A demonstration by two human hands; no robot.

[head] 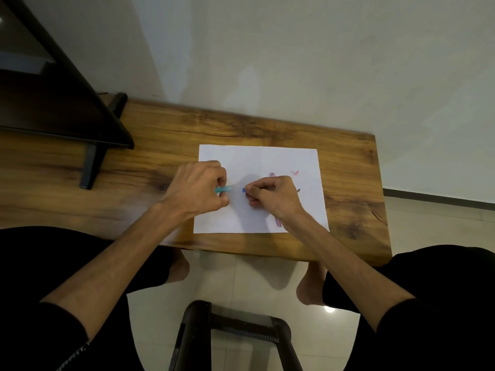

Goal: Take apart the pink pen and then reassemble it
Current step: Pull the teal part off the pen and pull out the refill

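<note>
My left hand (pixel 199 190) is closed on a teal pen piece (pixel 223 189) whose end pokes out to the right. A short gap away, my right hand (pixel 270 195) pinches a small blue piece (pixel 243 190). Both hands hover over a white sheet of paper (pixel 257 159). Small pink parts lie on the sheet: one (pixel 295 172) at the upper right, one (pixel 272 174) just behind my right hand, and a pink piece (pixel 279 223) partly hidden under my right wrist. A tiny dark part (pixel 298 190) lies right of my right hand.
The paper lies on a wooden table (pixel 160 162) whose right edge is near the sheet. A dark monitor on a stand (pixel 91 162) sits at the left. A dark stool frame (pixel 233 333) stands on the tiled floor below the table's front edge.
</note>
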